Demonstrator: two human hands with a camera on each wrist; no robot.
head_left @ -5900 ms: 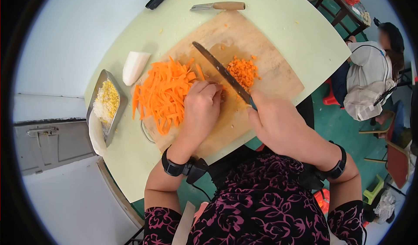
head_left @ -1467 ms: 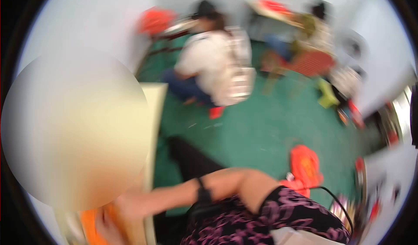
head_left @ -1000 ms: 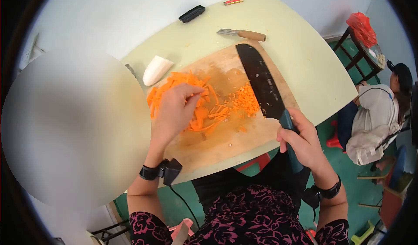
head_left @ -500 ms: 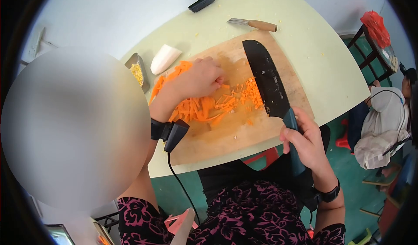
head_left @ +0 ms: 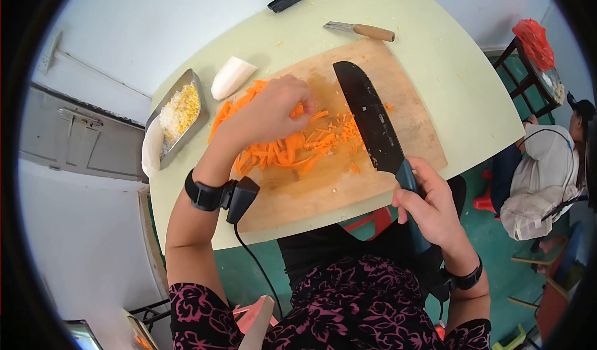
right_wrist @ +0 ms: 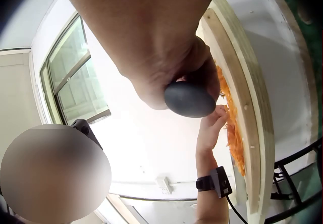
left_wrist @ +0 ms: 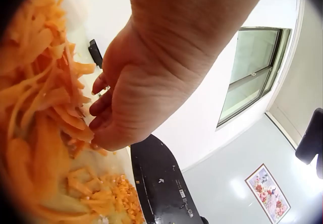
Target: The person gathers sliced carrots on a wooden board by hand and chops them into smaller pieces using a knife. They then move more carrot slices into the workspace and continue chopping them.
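In the head view my left hand [head_left: 280, 106] is over the pile of carrot strips [head_left: 283, 153], fingers curled, with orange strips [head_left: 298, 110] showing between them. The left wrist view has its thumb and fingertips at the edge of the strips [left_wrist: 60, 108]. My right hand [head_left: 430, 204] grips the blue-green handle [head_left: 407, 179] of a kitchen knife, whose broad dark blade [head_left: 370, 117] slants over the board's right half. Finely diced carrot [head_left: 349, 129] lies along the blade's left edge. The handle's rounded end [right_wrist: 190, 99] sticks out of my fist in the right wrist view.
The wooden cutting board [head_left: 407, 110] lies on a pale green table [head_left: 460, 101]. Beyond it are a peeled white radish piece [head_left: 233, 78], a wooden-handled peeler [head_left: 360, 30] and a black object [head_left: 287, 0]. A metal tray [head_left: 198, 123] holds white and yellow bits. Someone sits at right.
From a cutting pose by the diced carrot, the knife has shifted right and its broad side now shows. My left hand moved from the blade to the strips. The head view briefly swung rightward.
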